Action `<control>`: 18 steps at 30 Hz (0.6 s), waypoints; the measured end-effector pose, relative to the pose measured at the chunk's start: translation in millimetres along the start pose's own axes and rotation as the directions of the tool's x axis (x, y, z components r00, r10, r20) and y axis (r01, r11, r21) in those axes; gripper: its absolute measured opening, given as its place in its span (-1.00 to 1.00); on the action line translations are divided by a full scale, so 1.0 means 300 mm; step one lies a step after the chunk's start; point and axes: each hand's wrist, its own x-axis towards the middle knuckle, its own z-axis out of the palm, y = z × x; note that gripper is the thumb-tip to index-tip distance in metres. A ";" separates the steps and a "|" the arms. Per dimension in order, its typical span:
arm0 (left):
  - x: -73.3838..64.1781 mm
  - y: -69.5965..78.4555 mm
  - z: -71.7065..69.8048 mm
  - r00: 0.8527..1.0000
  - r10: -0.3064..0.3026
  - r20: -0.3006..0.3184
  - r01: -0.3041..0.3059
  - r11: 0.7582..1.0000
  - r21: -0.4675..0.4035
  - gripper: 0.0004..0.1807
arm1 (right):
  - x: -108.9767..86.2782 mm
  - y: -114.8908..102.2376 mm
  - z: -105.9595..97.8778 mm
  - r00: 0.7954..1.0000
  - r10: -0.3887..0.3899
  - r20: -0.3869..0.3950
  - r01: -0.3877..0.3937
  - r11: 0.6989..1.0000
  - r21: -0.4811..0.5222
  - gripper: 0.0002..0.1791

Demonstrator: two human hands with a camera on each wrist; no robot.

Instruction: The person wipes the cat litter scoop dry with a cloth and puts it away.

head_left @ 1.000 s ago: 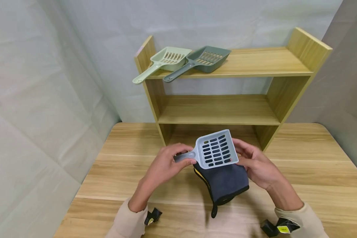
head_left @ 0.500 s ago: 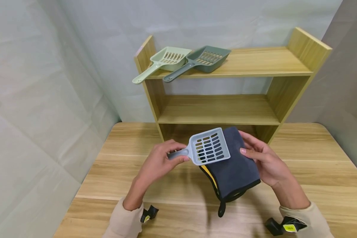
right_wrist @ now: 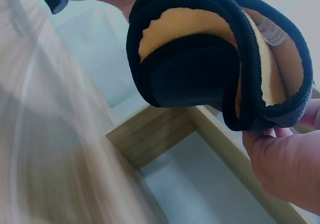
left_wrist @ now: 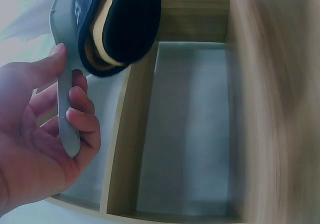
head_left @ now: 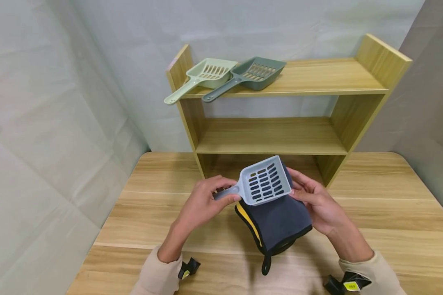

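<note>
A light blue-grey litter scoop (head_left: 264, 181) with a slotted pan is held above the table by my left hand (head_left: 201, 205). In the left wrist view, the thumb and curled fingers grip its handle (left_wrist: 67, 109). My right hand (head_left: 321, 207) holds a folded dark grey cloth (head_left: 284, 221) with a yellow inner side and black edging. The cloth lies under the scoop's pan, and the right thumb is at the pan's right edge. From the right wrist view, the cloth (right_wrist: 192, 79) appears as a loose fold, with a white label inside it; the scoop is hidden there.
Behind the hands stands a wooden shelf unit (head_left: 273, 135) on the wooden table (head_left: 133, 229). On its top board lie a pale green scoop (head_left: 212, 73) and a dark green scoop (head_left: 258, 73), their handles jutting past the front edge. Pale fabric walls (head_left: 59, 123) surround the table.
The right hand with the cloth shifted right, partly off the pan, then came back left beneath it. The scoop swayed slightly left and back. Both holds stay the same.
</note>
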 end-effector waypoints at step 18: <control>-0.004 0.005 -0.018 1.000 -0.019 0.023 0.018 0.999 0.041 -0.71 | -0.003 -0.009 0.005 1.000 0.001 0.011 -0.001 1.000 -0.007 -0.37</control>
